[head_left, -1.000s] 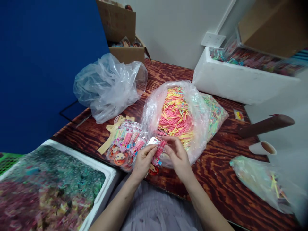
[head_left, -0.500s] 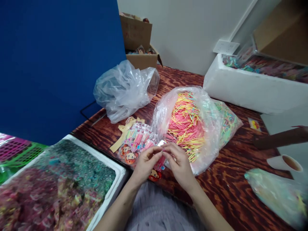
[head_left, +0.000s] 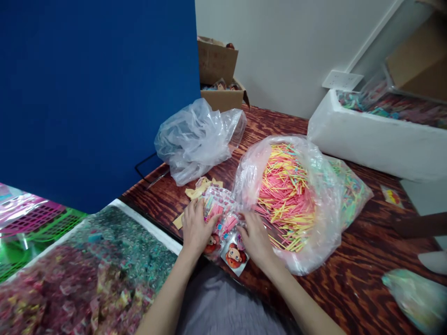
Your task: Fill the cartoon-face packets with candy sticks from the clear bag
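Note:
Small clear packets [head_left: 228, 221] with pink sticks and printed cartoon faces lie in an overlapping pile at the table's front edge. My left hand [head_left: 196, 228] rests on the pile's left side, fingers stretched out and thumb apart. On the other side, my right hand [head_left: 257, 239] touches the packets with thumb and fingertips apart; some fingers are hidden. Between the hands, nearest to me, one packet's red-haired face [head_left: 235, 255] shows. Just right of the pile, a clear plastic bag [head_left: 324, 232] stands open, full of pink and yellow sticks [head_left: 288, 193].
A crumpled clear bag [head_left: 202, 139] and cardboard box [head_left: 221, 98] stand behind, beside a blue panel [head_left: 98, 93]. Foam boxes hold coloured bits at left [head_left: 139, 223] and bagged goods at right [head_left: 370, 130]. Another filled bag [head_left: 415, 295] lies front right.
My hands have moved apart from their pinch above the table and now lie on the packets. The view has shifted, so the scene sits further right and lower.

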`<move>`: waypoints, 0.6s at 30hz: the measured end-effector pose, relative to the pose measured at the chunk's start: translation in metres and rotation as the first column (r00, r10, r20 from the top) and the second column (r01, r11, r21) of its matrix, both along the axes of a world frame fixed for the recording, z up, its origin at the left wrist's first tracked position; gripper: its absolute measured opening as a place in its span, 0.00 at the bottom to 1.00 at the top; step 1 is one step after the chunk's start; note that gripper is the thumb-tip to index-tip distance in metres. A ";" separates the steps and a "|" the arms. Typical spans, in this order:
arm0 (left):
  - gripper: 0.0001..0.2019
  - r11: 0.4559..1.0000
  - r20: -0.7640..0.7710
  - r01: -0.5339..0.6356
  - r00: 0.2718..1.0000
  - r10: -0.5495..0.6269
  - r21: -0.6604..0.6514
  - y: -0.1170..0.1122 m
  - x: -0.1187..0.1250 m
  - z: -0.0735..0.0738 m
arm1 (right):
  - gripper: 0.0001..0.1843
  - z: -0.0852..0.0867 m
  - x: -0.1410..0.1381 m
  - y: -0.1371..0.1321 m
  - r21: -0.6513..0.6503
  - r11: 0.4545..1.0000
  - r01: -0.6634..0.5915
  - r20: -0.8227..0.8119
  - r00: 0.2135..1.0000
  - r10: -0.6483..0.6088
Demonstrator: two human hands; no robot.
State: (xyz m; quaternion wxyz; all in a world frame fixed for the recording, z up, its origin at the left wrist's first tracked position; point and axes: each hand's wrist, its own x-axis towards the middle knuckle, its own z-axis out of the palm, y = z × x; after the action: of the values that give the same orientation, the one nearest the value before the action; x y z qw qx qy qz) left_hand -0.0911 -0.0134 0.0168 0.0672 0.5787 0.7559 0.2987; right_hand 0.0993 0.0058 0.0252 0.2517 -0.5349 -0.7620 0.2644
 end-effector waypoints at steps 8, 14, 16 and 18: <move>0.43 0.989 0.025 -0.011 1.000 0.015 -0.150 -0.016 -0.011 -0.002 | 0.16 0.000 -0.007 0.019 0.121 0.990 -0.070 0.456 0.890 0.007; 0.50 0.983 0.034 0.087 0.996 -0.083 -0.160 -0.019 0.006 -0.007 | 0.13 -0.001 -0.029 0.037 0.109 0.989 -0.096 0.409 0.912 0.043; 0.52 0.983 0.019 0.062 0.998 -0.060 -0.172 -0.017 0.006 -0.012 | 0.14 -0.001 -0.033 0.045 0.111 0.988 -0.110 0.358 0.932 0.064; 0.53 0.985 0.007 0.047 0.999 -0.047 -0.164 -0.014 0.004 -0.018 | 0.14 -0.001 -0.036 0.056 0.111 0.983 -0.146 0.288 0.952 0.109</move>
State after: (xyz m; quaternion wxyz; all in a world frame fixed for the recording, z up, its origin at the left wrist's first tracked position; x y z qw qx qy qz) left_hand -0.0876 -0.0277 -0.0008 0.1230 0.5882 0.7641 0.2346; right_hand 0.0637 0.0623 0.0239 0.1581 -0.4989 -0.8386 0.1512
